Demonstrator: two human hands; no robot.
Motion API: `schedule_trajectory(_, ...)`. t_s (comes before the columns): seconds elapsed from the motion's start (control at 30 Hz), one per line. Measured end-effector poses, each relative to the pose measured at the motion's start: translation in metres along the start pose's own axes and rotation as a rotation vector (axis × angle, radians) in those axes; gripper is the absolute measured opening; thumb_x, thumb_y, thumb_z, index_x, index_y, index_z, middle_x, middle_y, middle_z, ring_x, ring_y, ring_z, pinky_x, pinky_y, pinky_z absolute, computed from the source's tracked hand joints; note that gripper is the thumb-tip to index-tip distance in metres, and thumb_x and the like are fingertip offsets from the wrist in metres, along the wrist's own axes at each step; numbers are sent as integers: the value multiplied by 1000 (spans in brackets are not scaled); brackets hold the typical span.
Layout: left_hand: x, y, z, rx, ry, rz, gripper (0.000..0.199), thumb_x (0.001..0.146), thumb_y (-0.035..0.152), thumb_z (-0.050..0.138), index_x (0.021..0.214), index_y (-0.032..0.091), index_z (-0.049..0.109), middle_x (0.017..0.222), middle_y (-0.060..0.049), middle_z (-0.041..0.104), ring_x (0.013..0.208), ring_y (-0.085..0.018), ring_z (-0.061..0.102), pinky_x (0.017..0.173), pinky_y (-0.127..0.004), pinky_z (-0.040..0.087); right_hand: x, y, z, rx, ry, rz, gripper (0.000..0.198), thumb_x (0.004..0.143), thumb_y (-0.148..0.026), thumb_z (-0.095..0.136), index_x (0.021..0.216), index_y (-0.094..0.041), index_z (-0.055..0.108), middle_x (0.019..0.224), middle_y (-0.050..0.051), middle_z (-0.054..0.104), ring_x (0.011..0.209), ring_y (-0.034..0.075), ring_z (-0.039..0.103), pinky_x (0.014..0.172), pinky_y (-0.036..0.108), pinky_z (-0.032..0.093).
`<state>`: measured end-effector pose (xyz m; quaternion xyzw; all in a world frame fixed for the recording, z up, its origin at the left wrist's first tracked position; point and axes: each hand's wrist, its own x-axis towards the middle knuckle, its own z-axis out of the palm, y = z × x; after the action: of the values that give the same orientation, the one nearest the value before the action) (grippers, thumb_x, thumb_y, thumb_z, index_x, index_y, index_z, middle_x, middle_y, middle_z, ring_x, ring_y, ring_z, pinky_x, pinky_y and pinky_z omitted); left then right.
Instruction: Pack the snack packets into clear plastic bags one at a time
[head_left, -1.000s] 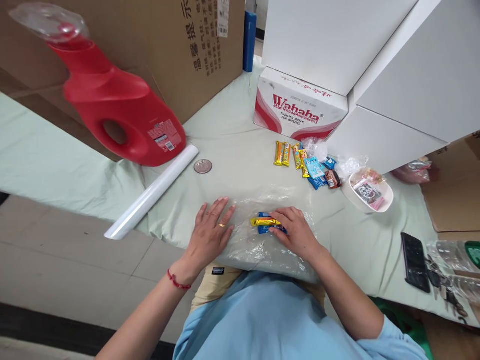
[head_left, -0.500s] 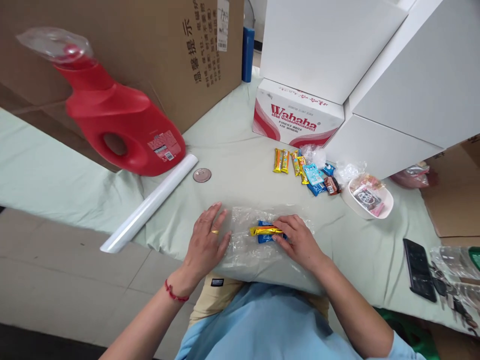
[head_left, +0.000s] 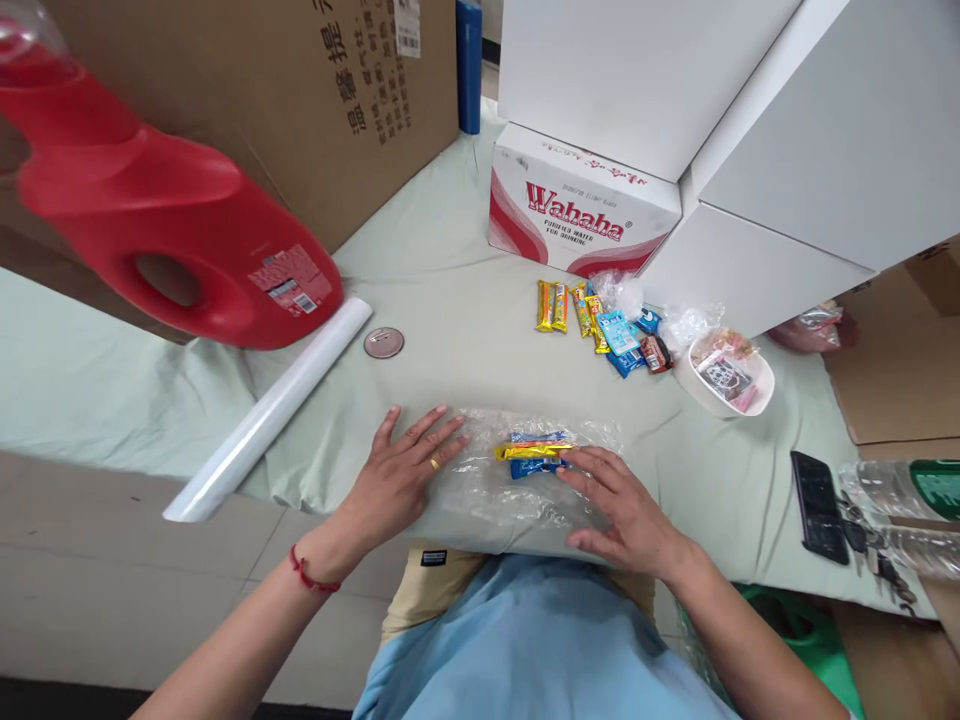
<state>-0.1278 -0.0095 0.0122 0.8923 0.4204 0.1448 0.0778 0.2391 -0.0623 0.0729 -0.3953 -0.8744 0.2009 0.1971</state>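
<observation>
A sheet of clear plastic film (head_left: 480, 497) lies spread on the cloth before me. On its middle rest a blue snack packet (head_left: 527, 468) and, across it, a narrow yellow snack packet (head_left: 517, 453). My left hand (head_left: 401, 470) lies flat with fingers spread, its fingertips at the film's left edge. My right hand (head_left: 619, 505) is open over the right part of the film, fingertips close to the right ends of the packets; whether they touch is unclear.
A white film roll (head_left: 270, 410) and a round pin badge (head_left: 384, 342) lie left. Several snack packets (head_left: 619, 332) and a white bowl (head_left: 761, 392) sit back right. Around stand a red jug (head_left: 172, 220), a Wahaha carton (head_left: 585, 205) and a phone (head_left: 819, 505).
My right hand has loosened from the yellow packet and its fingers have opened. My left hand has turned and spread flatter. The view has shifted slightly.
</observation>
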Motion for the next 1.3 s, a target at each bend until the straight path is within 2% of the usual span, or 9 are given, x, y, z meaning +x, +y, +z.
schedule_trajectory(0.17,-5,5,-7,-80,0,55,86,75,4,46,157,31,50,163,-4,52,160,-29,34,133,-65,7,-7,-6,2,-56,-160,-12,102,85,-74,73,167,-26,33,166,20,45,155,36,40,128,66,30)
schedule_trajectory(0.33,-6,16,-9,-167,74,13,65,94,29,55,158,28,46,152,-10,64,157,-32,40,133,-65,5,-1,-6,4,-100,-66,31,65,100,-29,67,160,-26,44,158,17,54,150,31,47,122,64,41)
schedule_trajectory(0.5,2,18,-4,-225,58,-6,23,101,36,53,113,26,70,130,-8,77,154,-30,45,132,-66,5,18,-4,-6,-82,-5,-25,22,103,-16,55,116,-22,72,150,15,61,146,31,51,115,58,51)
schedule_trajectory(0.77,8,16,-1,-371,93,-160,29,106,36,42,103,24,68,127,-8,78,150,-26,51,131,-64,17,55,10,-30,-69,-142,-17,22,107,-23,49,107,-21,71,141,15,66,128,28,60,105,51,54)
schedule_trajectory(0.93,14,14,10,-420,135,-327,31,107,39,42,104,24,69,119,-7,80,141,-26,60,130,-64,23,70,29,-27,35,-236,56,24,108,-27,47,108,-21,70,106,9,76,100,23,69,94,41,52)
schedule_trajectory(1.03,15,15,12,-387,278,-424,25,105,37,47,105,23,68,121,-9,78,141,-29,58,126,-63,33,76,38,-21,139,-239,146,26,108,-30,47,101,-20,69,93,5,74,85,20,68,81,32,51)
schedule_trajectory(1.17,9,34,0,-180,691,-536,16,101,26,56,113,20,63,128,-16,70,148,-33,48,120,-60,42,81,47,-13,195,-228,232,29,107,-32,46,96,-19,69,87,3,72,79,18,65,74,28,47)
schedule_trajectory(1.23,5,54,-9,-57,875,-488,21,94,17,63,115,21,62,125,-15,68,148,-33,47,120,-61,41,82,50,-10,211,-241,258,29,107,-33,46,98,-19,70,86,3,73,77,18,65,73,28,47)
schedule_trajectory(1.3,4,78,-15,-10,941,-354,29,87,10,69,112,23,62,120,-12,69,144,-32,52,121,-59,41,83,54,-7,264,-255,260,30,107,-32,45,107,-20,72,94,3,76,82,18,68,76,28,49)
